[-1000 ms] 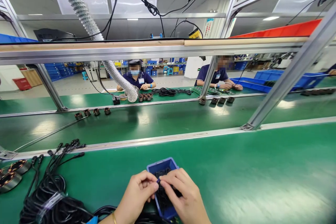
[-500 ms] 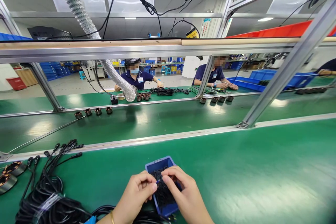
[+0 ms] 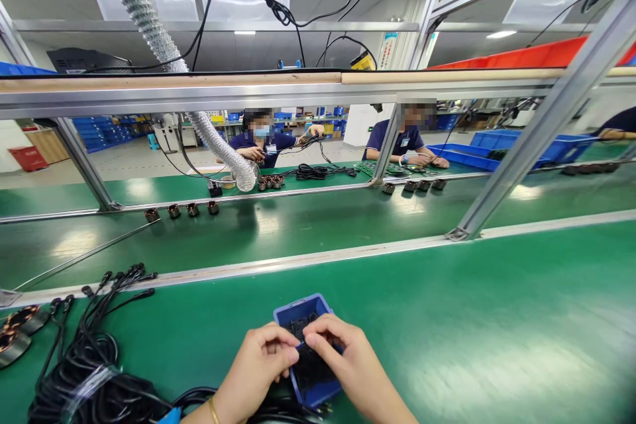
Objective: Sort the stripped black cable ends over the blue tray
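Over a small blue bin (image 3: pixel 301 308), my two hands face each other with their fingertips almost touching. My left hand (image 3: pixel 263 361) is closed in a pinch at the bin's left side; a gold bangle sits on that wrist. From the right, my right hand (image 3: pixel 342 351) pinches too, thumb against forefinger. Whatever lies between the fingertips is too small to make out. Inside the bin is a heap of small black parts (image 3: pixel 311 371), partly hidden by my hands. Black cables (image 3: pixel 283 411) lie beneath and beside the bin near my left wrist.
A bundle of black cables (image 3: pixel 94 371) lies at the left, beside copper-wound rings (image 3: pixel 12 344). Beyond a metal rail, more wound rings (image 3: pixel 193 210) stand on a green belt. A slanted metal post (image 3: pixel 536 106) rises at right. Two co-workers sit across, one holding cables (image 3: pixel 311 140).
My hands stay pinched over the bin with only a slight shift. Across the line, the co-worker on the left has raised a hand with cables. The rings on the belt have moved slightly right.
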`<state>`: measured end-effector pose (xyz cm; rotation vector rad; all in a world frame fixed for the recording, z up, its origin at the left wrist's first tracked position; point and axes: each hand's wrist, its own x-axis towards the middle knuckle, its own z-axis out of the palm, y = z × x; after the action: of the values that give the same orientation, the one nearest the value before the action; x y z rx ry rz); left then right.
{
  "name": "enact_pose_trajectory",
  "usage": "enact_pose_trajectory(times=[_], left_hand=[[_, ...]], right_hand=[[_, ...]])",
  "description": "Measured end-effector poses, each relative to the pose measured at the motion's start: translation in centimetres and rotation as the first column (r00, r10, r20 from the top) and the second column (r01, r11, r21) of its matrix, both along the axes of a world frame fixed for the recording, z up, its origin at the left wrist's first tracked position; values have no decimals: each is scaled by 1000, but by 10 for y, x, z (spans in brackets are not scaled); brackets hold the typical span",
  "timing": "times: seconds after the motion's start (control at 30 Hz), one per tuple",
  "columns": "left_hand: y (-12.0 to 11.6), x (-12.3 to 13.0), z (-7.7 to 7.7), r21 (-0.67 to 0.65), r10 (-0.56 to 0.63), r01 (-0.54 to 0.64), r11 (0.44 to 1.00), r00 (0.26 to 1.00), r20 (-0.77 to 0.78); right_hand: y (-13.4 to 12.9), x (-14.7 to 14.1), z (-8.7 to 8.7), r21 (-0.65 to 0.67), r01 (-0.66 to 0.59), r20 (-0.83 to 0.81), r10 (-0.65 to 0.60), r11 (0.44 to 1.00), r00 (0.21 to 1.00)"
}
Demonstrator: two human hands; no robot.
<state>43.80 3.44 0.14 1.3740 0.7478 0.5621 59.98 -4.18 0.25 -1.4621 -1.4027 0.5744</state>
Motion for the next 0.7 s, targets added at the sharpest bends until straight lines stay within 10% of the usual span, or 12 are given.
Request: enact_pose_trajectory(times=[0.37, 0.7], left_hand=[[1, 4, -7, -92, 65, -68, 993, 997, -30], [4, 4, -25, -91, 92, -93, 991, 996, -19]], right_hand=[[2, 6, 1, 94, -146, 112, 135, 985, 985], [6, 10, -6, 290, -109, 302, 17, 951, 953]])
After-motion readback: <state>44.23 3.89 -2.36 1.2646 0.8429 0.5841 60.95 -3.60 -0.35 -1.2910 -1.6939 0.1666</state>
